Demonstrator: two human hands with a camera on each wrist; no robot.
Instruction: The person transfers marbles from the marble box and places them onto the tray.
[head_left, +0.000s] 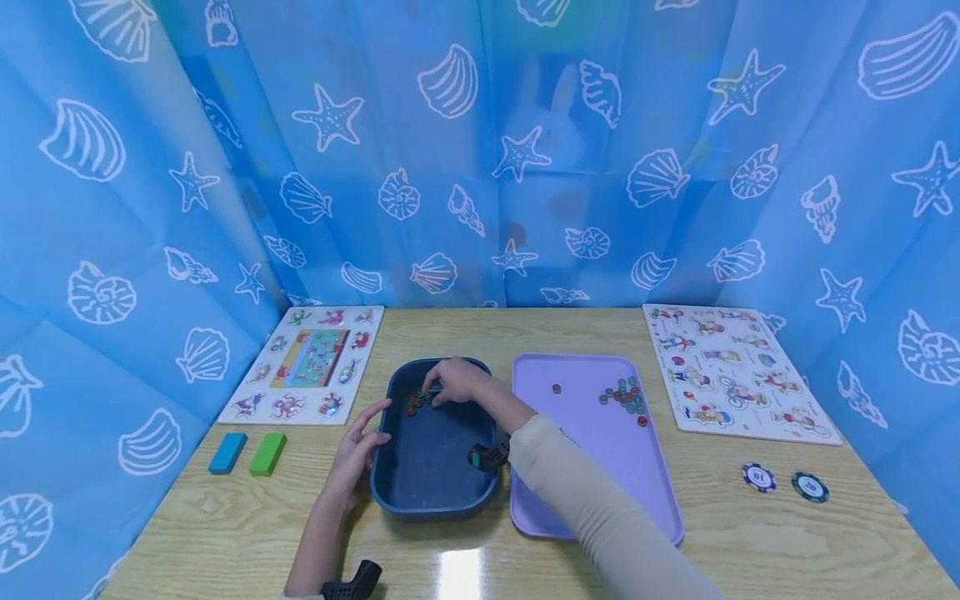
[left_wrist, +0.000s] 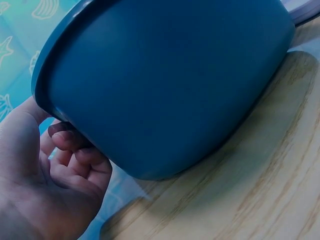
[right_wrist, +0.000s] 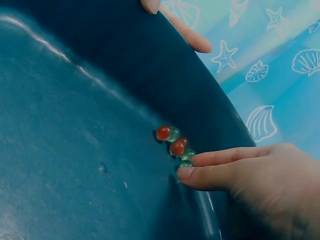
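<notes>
Centrally, in the head view, a dark-blue rectangular bin with rounded corners [head_left: 435,467] stands on a pale wood-grain table [head_left: 465,329]. Small red and green glassy beads [head_left: 415,403] lie in its upper-left part, where the right hand [head_left: 453,379] reaches in; the left hand [head_left: 356,454] is at its left rim. Just to the right of the bin, a lilac rectangular tray [head_left: 592,429] bears further red and green beads [head_left: 624,393], most of them clustered towards its upper right.

Left wrist view: the left hand, at lower left, grips the bin's rim, with several fingers curled beneath it.

Right wrist view: right of centre, the right hand's thumb and forefinger pinch a clear green bead [right_wrist: 186,164]. Other red and green beads run up and left from it, beside the bin's wall.
</notes>
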